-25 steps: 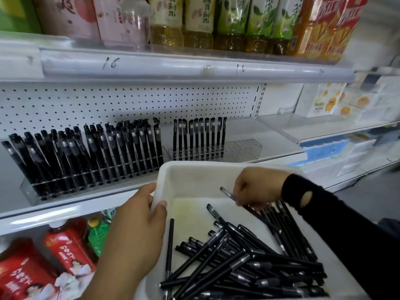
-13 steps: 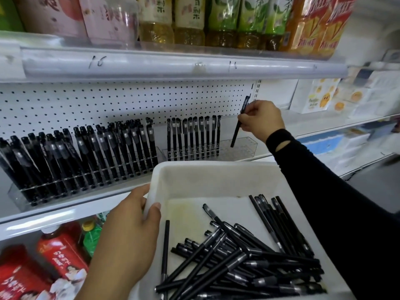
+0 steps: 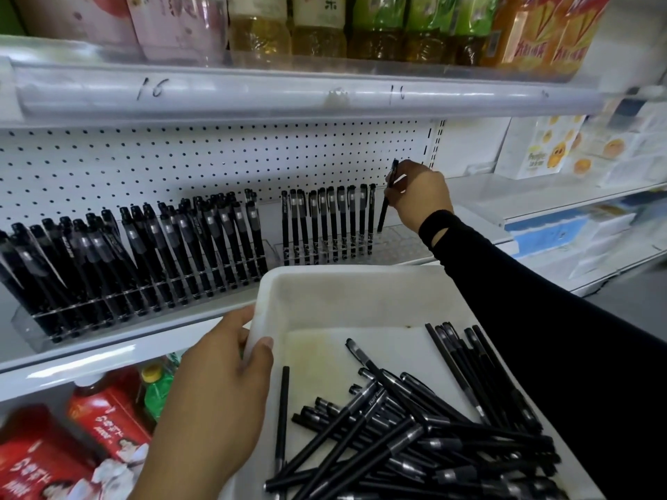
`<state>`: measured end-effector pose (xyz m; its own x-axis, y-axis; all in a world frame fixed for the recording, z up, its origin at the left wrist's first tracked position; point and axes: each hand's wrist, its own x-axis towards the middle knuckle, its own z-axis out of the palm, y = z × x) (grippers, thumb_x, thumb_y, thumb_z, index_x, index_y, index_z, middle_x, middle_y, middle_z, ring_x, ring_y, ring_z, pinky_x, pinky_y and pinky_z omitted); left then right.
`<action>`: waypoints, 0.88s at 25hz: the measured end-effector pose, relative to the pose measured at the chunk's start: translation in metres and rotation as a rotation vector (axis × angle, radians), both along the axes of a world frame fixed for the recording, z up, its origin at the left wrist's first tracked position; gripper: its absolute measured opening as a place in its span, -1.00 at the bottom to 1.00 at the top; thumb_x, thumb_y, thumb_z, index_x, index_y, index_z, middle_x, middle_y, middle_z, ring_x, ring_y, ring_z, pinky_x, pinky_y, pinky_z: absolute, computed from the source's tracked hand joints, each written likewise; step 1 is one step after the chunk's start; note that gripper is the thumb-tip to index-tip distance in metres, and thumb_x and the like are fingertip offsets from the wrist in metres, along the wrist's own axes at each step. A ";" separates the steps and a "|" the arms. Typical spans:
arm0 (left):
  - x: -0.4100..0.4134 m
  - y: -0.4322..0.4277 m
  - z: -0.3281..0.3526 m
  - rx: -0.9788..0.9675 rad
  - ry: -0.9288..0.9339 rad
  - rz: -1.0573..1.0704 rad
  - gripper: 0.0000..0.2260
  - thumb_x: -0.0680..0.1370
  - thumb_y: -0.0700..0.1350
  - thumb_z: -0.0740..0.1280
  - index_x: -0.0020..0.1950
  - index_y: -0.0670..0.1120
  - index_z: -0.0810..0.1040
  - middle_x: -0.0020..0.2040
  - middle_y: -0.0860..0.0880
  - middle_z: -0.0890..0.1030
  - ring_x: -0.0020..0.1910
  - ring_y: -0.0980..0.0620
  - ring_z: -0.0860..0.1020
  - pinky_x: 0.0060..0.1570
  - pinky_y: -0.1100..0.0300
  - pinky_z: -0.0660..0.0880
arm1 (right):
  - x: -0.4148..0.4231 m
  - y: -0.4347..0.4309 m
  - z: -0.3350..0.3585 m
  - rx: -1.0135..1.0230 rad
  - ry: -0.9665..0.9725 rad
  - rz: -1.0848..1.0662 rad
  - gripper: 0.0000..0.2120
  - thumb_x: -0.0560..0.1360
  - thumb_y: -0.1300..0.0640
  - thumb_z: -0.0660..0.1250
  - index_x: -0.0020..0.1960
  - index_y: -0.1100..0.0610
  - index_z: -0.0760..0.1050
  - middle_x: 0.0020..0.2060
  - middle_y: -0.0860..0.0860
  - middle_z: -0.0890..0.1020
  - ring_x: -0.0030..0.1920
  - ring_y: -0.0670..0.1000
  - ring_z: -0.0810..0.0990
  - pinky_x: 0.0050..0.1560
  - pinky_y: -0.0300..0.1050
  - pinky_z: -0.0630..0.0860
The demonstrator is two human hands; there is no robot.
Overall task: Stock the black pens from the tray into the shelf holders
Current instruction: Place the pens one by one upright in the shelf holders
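On white shelf (image 3: 90,350): clear holders (image 3: 400,243) (pegboard (image 3: 180,164) behind).

Right hand (image 3: 418,196) lowered pen (image 3: 388,196) into holder (image 3: 400,243).

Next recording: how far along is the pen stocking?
Done: the left holder is packed with pens, and the right holder has a row standing across its left part. In hand: the right hand pinches one pen, tip at the next free slot; the left hand grips the tray. Left: the right holder's right end is bare, and a pile of pens lies in the tray.
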<state>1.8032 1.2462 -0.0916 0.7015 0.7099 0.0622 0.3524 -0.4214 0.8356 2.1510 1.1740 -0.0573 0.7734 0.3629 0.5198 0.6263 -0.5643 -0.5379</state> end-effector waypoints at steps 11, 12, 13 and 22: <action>0.001 0.001 -0.002 0.006 0.001 0.005 -0.72 0.63 -0.05 0.23 0.31 0.22 0.47 -0.12 0.18 0.64 -0.16 0.18 0.62 -0.20 0.17 0.48 | -0.006 0.008 -0.006 -0.409 0.069 -0.114 -0.84 0.52 0.10 0.40 -0.05 0.21 0.56 -0.13 0.11 0.60 -0.03 0.17 0.60 -0.13 -0.17 0.42; 0.000 0.002 -0.002 0.006 0.001 0.004 -0.72 0.63 -0.04 0.23 0.31 0.21 0.47 -0.12 0.18 0.64 -0.16 0.18 0.61 -0.20 0.17 0.48 | -0.012 0.002 -0.002 -0.361 0.076 -0.119 -0.80 0.51 0.08 0.43 0.01 0.22 0.59 -0.07 0.12 0.62 0.01 0.16 0.60 -0.09 -0.16 0.45; 0.000 0.002 -0.002 0.005 0.001 0.003 -0.71 0.63 -0.04 0.23 0.32 0.20 0.48 -0.12 0.18 0.64 -0.16 0.18 0.61 -0.20 0.17 0.47 | -0.022 -0.006 0.003 -0.331 0.059 -0.121 -0.79 0.51 0.08 0.43 0.01 0.22 0.61 -0.08 0.11 0.63 0.00 0.15 0.61 -0.09 -0.17 0.45; 0.000 -0.003 0.001 0.019 0.020 -0.017 -0.71 0.62 -0.03 0.24 0.34 0.16 0.49 -0.08 0.17 0.60 -0.12 0.10 0.60 -0.12 0.07 0.52 | -0.108 -0.080 0.052 -0.643 0.189 0.087 -0.81 0.51 0.10 0.41 -0.25 0.15 0.61 -0.48 -0.02 0.65 -0.45 -0.11 0.64 -0.22 -0.22 0.56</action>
<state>1.8037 1.2434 -0.0904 0.7145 0.6969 0.0617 0.3615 -0.4432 0.8203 2.0433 1.0945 -0.0058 0.7839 0.6197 0.0380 0.6118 -0.7607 -0.2170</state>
